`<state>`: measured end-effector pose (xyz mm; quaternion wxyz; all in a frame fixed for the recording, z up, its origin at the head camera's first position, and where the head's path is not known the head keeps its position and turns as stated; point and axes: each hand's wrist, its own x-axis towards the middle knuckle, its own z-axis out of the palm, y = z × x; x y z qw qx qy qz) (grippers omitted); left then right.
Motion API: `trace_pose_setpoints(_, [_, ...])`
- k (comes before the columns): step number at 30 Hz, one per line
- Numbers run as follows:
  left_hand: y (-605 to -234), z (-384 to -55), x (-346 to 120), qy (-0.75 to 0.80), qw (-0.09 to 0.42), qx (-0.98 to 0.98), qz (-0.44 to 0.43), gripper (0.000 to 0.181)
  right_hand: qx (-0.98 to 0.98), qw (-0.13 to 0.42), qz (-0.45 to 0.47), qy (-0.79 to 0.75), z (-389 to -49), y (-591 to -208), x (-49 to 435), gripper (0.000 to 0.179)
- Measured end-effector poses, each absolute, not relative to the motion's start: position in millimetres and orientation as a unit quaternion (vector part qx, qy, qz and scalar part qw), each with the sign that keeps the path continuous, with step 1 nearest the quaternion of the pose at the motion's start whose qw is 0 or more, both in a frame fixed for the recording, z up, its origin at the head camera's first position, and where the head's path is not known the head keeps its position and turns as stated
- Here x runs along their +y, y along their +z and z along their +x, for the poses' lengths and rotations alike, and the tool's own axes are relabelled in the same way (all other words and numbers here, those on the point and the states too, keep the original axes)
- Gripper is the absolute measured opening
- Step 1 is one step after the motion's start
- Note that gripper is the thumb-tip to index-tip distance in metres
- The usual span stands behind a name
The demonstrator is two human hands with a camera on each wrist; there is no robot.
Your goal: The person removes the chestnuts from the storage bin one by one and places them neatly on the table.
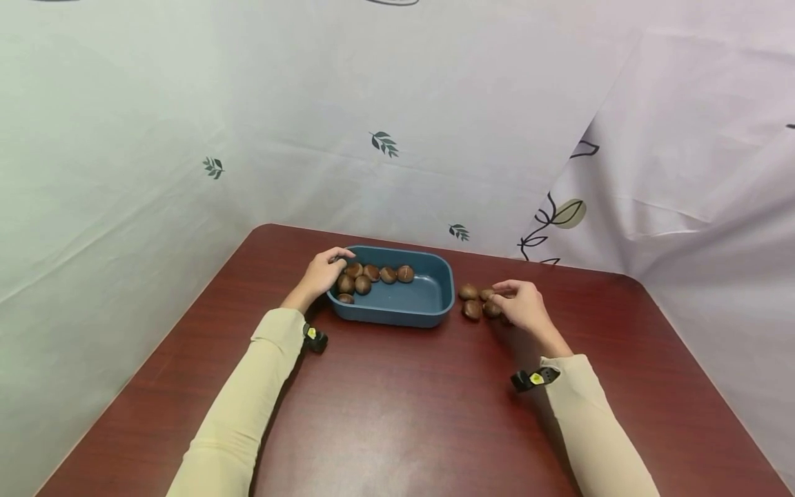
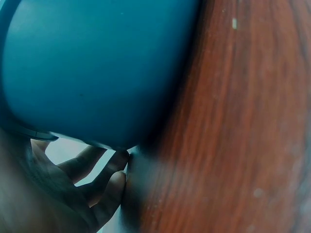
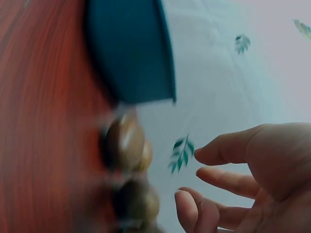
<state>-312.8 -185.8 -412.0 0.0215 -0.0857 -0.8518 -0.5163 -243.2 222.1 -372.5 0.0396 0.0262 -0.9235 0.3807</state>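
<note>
A blue rectangular plastic box [image 1: 388, 315] stands on the table, with several brown chestnuts [image 1: 405, 274] gathered at its left end and along its far side. At that left end is my left hand [image 1: 319, 276], thumb over the rim and fingers against the outer wall [image 2: 92, 73]. Right of the box lies a small group of loose chestnuts [image 1: 472, 310]. Over this group hovers my right hand [image 1: 524, 305], partly covering some of them. In the right wrist view its fingers [image 3: 228, 182] are bent and spread, with nothing between them.
The reddish-brown wooden table [image 1: 385, 414] has rounded far corners. A pale cloth [image 1: 298, 103] with leaf prints hangs behind it and along both sides, close to the table's edges. The box stands near the far edge.
</note>
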Motion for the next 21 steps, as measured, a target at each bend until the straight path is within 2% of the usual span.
trace_pose_setpoints(10, [-411,-311,-186,-0.517,0.013,-0.852,-0.08,0.033,-0.891,0.011,0.092,0.444,-243,-352,154,0.03])
trace_pose_setpoints(21, [-414,-313,-187,-0.515,0.018,-0.852,-0.086,0.032,-0.864,-0.043,0.153,0.478,-249,-364,93,0.03])
